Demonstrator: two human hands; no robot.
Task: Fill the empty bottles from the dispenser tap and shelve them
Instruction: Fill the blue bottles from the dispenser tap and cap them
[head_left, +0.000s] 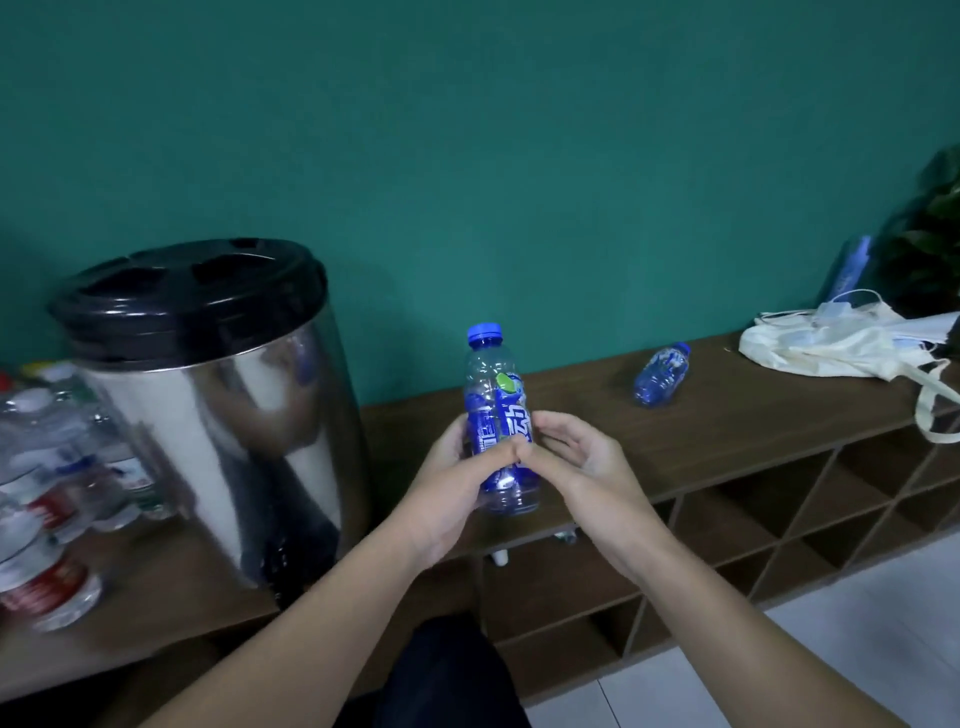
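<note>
At the centre of the frame we see a clear bottle (500, 421) with a blue label and a blue cap, held upright and slightly tilted above the front edge of the counter (727, 415). It looks empty, with its cap on. Our left hand (457, 467) wraps its lower body from the left, fingers curled behind and thumb across the label. Our right hand (576, 457) comes in from the right, its fingers half curled, the fingertips meeting the label beside the left thumb; we cannot tell whether it truly grips or only touches.

To the right of centre a second bottle (662, 373), small and blue, lies on its side on the counter, well apart from the hands. At the left of the frame stands the dispenser (218, 395), a shiny steel drum with a black lid, its dark tap (278, 564) low on the front. Further left, at the frame's edge, a cluster of clear bottles (57, 467) stands blurred.

At the upper right a pale cloth bag (831, 343) lies crumpled on the counter. Below the counter top, toward the lower right, the shelf (753, 530) shows diagonal cubbyholes.
</note>
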